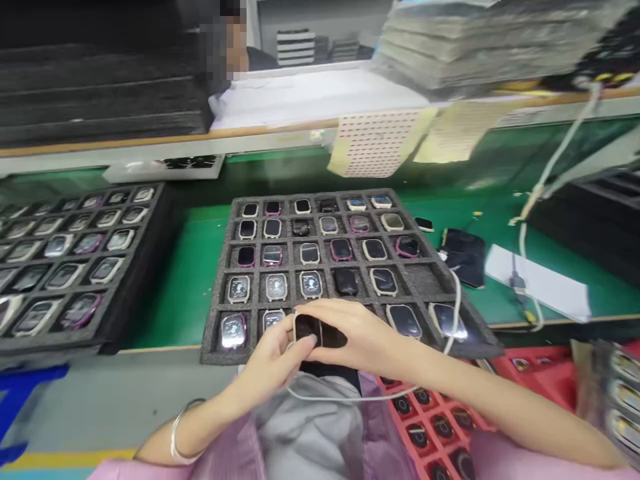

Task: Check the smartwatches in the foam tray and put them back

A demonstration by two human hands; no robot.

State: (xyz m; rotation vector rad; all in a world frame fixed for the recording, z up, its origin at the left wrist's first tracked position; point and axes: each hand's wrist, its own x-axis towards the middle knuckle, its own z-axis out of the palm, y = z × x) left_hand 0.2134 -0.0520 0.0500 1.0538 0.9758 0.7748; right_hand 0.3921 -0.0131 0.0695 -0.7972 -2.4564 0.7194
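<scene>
Both my hands meet over the near edge of a black foam tray [425, 280] whose cells hold several smartwatch bodies. Between my left hand [273, 357] and my right hand [353, 333] is one smartwatch body [307, 328], dark screen up, pinched by fingers of both. A thin white cable [350, 398] runs from under my hands, loops over my right forearm and goes up across the tray's right side. A silver bangle [176, 433] sits on my left wrist.
A second foam tray of watches [65, 260] lies at the left on the green belt [185, 280]. A red tray with round parts [430, 420] is near right. A black pouch [463, 253], white paper [540, 283], stacked foam and a seated person lie beyond.
</scene>
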